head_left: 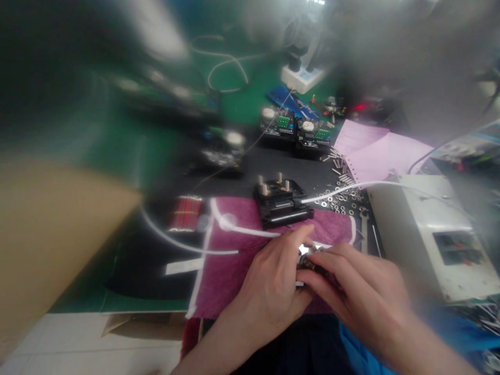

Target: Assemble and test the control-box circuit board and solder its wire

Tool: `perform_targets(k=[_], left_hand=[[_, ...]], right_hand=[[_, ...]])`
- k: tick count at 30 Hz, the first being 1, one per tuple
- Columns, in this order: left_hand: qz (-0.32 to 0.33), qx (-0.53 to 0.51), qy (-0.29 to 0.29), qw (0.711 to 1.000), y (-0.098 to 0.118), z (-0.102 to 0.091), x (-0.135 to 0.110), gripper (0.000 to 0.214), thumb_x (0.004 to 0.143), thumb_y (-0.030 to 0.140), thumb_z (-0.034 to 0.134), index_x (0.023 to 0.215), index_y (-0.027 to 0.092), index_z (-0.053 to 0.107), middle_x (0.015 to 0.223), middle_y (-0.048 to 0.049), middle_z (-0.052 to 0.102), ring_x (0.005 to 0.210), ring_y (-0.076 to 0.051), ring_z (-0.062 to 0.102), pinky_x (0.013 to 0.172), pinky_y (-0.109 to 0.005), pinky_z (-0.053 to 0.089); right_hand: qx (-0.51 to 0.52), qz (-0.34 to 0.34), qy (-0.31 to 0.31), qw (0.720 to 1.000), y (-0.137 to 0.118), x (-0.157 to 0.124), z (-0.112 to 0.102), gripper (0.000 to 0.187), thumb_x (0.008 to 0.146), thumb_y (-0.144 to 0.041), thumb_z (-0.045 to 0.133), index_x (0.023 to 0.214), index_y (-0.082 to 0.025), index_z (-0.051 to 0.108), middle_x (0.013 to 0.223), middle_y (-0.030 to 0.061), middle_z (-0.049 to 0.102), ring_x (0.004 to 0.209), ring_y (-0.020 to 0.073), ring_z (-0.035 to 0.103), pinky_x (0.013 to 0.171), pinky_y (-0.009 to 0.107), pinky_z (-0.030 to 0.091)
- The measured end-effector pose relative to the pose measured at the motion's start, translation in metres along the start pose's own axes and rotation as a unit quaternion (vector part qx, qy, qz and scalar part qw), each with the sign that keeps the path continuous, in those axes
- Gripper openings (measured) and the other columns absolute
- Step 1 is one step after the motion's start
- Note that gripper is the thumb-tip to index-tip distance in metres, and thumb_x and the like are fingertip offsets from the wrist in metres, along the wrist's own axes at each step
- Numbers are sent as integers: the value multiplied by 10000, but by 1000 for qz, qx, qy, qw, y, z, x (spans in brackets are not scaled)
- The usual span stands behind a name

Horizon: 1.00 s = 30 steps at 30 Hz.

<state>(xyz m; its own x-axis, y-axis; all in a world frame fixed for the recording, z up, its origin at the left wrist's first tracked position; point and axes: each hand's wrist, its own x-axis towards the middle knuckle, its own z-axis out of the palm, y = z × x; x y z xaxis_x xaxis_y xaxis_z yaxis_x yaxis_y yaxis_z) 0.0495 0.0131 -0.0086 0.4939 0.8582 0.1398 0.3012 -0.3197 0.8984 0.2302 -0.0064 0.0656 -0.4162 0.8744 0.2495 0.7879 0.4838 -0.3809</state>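
My left hand (273,281) and my right hand (359,291) meet over a maroon cloth (230,271) near the table's front edge. Both are closed in a pinch on a small shiny metal part (307,255) held between the fingertips; its shape is mostly hidden. Just beyond my fingers stands a black block with metal posts (282,200) on the cloth. A white tube (351,187) runs from the block to the right.
Several small washers and pins (339,195) lie scattered right of the block. Pink paper sheets (375,151) and a grey-white box (433,234) sit at the right. Black circuit modules (297,127) stand farther back. A brown cardboard box (50,239) fills the left.
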Motion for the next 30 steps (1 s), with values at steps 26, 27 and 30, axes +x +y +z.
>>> perform_targets(k=[26, 27, 30], left_hand=[[-47, -57, 31, 997, 3, 0, 3, 809, 832, 48, 724, 1511, 311, 373, 1260, 7, 754, 1117, -181, 761, 1054, -337, 592], [-45, -55, 34, 997, 2, 0, 2, 796, 835, 55, 726, 1504, 315, 382, 1265, 8, 750, 1124, -181, 759, 1060, -338, 588], [-50, -52, 36, 997, 1, 1, 2, 753, 843, 78, 728, 1478, 322, 405, 1259, 10, 748, 1127, -183, 761, 1046, -333, 593]], right_hand=[[-52, -50, -27, 997, -5, 3, -1, 135, 1095, -203, 595, 1107, -113, 696, 863, 43, 634, 700, 169, 551, 620, 332, 366], [-47, -47, -25, 997, -4, 3, -1, 139, 1100, -210, 591, 1092, -118, 694, 855, 37, 628, 689, 163, 542, 615, 331, 359], [-22, -23, -18, 999, -2, 2, 2, 159, 1107, -265, 603, 1072, -137, 690, 850, 16, 611, 658, 147, 513, 600, 330, 348]])
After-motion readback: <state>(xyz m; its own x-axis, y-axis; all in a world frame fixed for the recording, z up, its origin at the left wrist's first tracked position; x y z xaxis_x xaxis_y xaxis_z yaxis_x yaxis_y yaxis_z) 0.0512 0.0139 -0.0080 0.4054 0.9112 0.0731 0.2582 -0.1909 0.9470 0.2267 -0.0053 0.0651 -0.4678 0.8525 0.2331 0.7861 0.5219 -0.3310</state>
